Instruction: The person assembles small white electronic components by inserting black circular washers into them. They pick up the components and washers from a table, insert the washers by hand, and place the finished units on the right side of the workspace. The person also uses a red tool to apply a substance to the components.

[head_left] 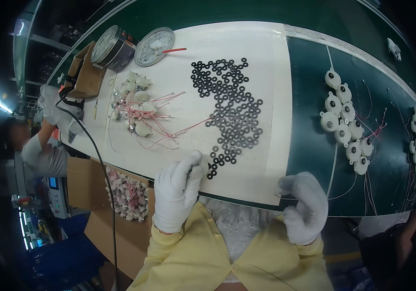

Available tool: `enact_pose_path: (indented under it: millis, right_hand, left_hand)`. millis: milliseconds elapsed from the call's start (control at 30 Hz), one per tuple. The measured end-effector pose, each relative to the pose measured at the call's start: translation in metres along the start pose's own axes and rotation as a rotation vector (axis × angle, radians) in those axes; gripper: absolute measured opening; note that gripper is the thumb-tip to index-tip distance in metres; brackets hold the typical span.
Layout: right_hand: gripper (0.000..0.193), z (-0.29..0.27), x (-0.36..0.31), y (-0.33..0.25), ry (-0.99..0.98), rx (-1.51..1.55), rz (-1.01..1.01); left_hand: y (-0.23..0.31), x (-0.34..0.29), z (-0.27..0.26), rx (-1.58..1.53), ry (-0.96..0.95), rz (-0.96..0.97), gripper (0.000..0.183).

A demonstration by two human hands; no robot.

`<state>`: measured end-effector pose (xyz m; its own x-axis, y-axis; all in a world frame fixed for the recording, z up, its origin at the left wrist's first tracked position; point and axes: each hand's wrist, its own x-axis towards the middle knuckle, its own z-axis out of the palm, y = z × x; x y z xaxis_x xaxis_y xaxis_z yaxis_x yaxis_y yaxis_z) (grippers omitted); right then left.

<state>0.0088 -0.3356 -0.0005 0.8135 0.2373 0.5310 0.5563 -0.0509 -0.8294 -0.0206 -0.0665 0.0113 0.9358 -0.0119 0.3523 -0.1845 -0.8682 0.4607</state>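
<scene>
My left hand (178, 191), in a white glove, is at the table's near edge beside the lower end of a long patch of small black rings (237, 119). Its thumb and fingers are pinched together; a pale bit shows at the fingertips, too small to name. My right hand (306, 208), also gloved, hovers over the near edge where the white sheet meets the green mat. Its fingers are curved, with a gap between thumb and fingertips. A thin wire (344, 196) runs past or behind this hand; whether the fingers touch it is hidden.
White round parts with pink wires (142, 127) are heaped on the left. Similar parts with black centres (353, 151) stand in rows on the green mat (309, 121). A tin (115, 53), its lid (145, 53) and a cardboard box (87, 72) are far left. Other people sit at both sides.
</scene>
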Motion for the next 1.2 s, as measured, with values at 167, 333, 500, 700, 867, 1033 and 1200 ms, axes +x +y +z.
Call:
enact_pose_path:
  millis: [167,333,500,700,867,1033,1200]
  right_hand:
    - [0.030,-0.002,0.010,-0.006,-0.054,-0.037,-0.020]
    - [0.027,-0.002,0.009,-0.009,-0.066,-0.051,-0.020]
    - [0.025,-0.002,0.006,-0.012,-0.062,-0.055,-0.003]
    - [0.020,-0.003,0.012,-0.016,-0.097,-0.075,0.030]
    - [0.020,-0.002,0.014,-0.016,-0.127,-0.088,0.050]
    - [0.026,-0.001,-0.001,-0.008,-0.104,-0.054,-0.068]
    - [0.032,-0.012,0.003,-0.015,-0.220,-0.057,-0.113]
  left_hand:
    - [0.016,0.003,-0.004,0.112,-0.071,-0.031,0.028]
    - [0.027,0.007,-0.020,0.250,-0.181,-0.058,0.023]
    - [0.032,0.007,-0.036,0.524,-0.226,0.090,0.029]
    - [0.021,0.013,-0.042,0.402,-0.314,0.083,0.028]
    - [0.025,0.023,-0.046,0.489,-0.457,0.083,0.025]
    - [0.022,0.019,-0.048,0.464,-0.566,0.037,0.021]
    - [0.021,0.018,-0.042,0.602,-0.387,0.252,0.013]
